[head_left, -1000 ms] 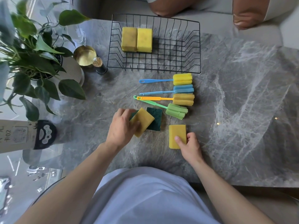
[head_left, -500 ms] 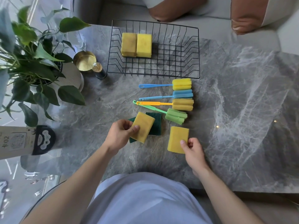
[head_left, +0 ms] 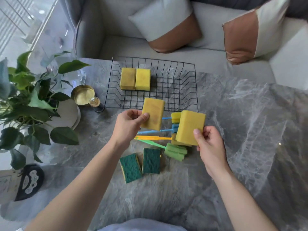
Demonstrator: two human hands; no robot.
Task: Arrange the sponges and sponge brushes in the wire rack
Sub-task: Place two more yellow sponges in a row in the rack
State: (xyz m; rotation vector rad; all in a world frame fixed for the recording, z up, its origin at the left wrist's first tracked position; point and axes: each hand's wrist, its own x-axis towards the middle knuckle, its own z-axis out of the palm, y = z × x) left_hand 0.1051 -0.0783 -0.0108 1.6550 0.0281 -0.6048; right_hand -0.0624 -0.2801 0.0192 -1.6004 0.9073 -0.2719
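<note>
I see my left hand (head_left: 128, 124) raised above the table (head_left: 233, 130), thumb and fingers pinching the lower left corner of a yellow sponge (head_left: 153, 113) that hangs in the air just in front of the rack's near edge. My right hand (head_left: 208, 140) pinches a second yellow sponge (head_left: 190, 127) by its lower right corner, thumb on the face, fingers behind; it is held up over the brush heads.

The wire rack (head_left: 180, 90) sits at the table's far edge, near the sofa (head_left: 116, 42). Two yellow sponges (head_left: 135, 78) lie side by side, touching, in its far left part.

Four sponge brushes (head_left: 155, 138) lie on the table between rack and me, handles pointing left, heads partly hidden behind the right sponge; the green one (head_left: 175, 151) is nearest. Two green-faced sponges (head_left: 140, 164) lie just beside each other nearer to me, the left one tilted.

A plant (head_left: 28, 97) stands at the table's left edge.
</note>
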